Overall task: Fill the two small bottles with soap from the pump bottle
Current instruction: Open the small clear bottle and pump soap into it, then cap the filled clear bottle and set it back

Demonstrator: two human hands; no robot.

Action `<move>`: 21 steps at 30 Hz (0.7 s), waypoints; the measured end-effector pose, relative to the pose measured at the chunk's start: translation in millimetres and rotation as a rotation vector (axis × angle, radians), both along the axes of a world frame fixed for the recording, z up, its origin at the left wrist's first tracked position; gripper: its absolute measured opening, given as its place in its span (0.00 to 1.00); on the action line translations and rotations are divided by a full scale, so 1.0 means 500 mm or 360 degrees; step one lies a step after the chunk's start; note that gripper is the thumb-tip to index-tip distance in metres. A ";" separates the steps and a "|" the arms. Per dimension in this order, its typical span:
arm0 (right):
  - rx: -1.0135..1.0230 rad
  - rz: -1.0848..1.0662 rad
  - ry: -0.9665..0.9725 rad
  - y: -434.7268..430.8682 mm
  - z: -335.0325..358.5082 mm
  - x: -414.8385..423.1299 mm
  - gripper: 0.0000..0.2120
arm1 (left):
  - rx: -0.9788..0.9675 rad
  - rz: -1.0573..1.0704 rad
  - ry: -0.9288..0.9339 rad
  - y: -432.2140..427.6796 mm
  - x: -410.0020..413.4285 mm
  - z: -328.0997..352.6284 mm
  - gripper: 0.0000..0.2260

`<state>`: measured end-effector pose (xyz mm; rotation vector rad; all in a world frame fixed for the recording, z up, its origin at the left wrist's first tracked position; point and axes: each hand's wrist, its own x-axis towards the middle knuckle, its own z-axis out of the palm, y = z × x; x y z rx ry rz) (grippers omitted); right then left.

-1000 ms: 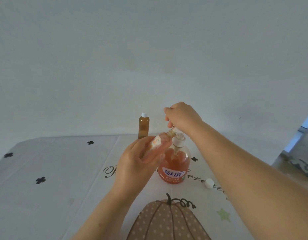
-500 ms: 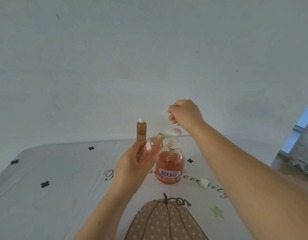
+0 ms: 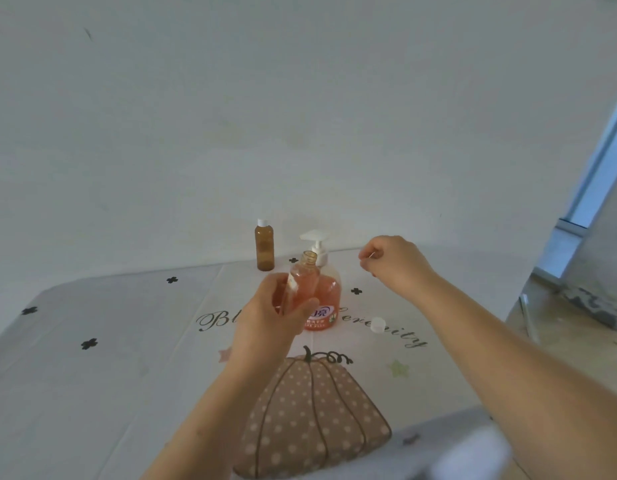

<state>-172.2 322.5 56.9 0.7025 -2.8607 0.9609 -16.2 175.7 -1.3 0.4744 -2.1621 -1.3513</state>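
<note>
**Uncapped soap bottle held up in front of the pump bottle**

The tablecloth (image 3: 109, 341) meets the wall (image 3: 300, 133) along its far edge, rounds off at the far left corner and drops to the floor on the right. A broad stretch of cloth lies open left of the hands; on the right there is less room.

The left hand (image 3: 272, 313) grips a small clear bottle (image 3: 302, 282) round its lower body. It is raised, nearly upright and uncapped, and holds orange-pink soap. Right behind it stands the pump bottle (image 3: 329, 289), partly full of the same soap. A capped amber bottle (image 3: 264, 249) stands near the far edge. A loose white cap (image 3: 377, 324) lies to the right. The right hand (image 3: 392, 263) hovers beside the pump, fingers curled, nothing plainly held.

The pump bottle's blue-and-white label is half hidden and unreadable. Script on the cloth reads "Bl…" and "…enity".
</note>
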 end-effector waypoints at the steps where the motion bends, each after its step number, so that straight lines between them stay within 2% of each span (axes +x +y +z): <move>1: 0.0067 0.0004 -0.0010 0.009 -0.014 0.002 0.07 | 0.0010 -0.0007 -0.0008 0.004 0.000 -0.002 0.12; 6: 0.0330 0.0023 -0.0109 0.046 -0.078 0.005 0.12 | 0.0048 -0.0043 -0.0057 0.026 0.003 -0.012 0.13; 11: 0.0393 0.0047 -0.0193 0.062 -0.119 0.004 0.16 | 0.0018 -0.0058 -0.0096 0.038 -0.003 -0.024 0.16; 21: 0.0483 0.0031 -0.0092 0.068 -0.146 0.016 0.12 | -0.0043 -0.0123 -0.0134 0.058 0.003 -0.025 0.18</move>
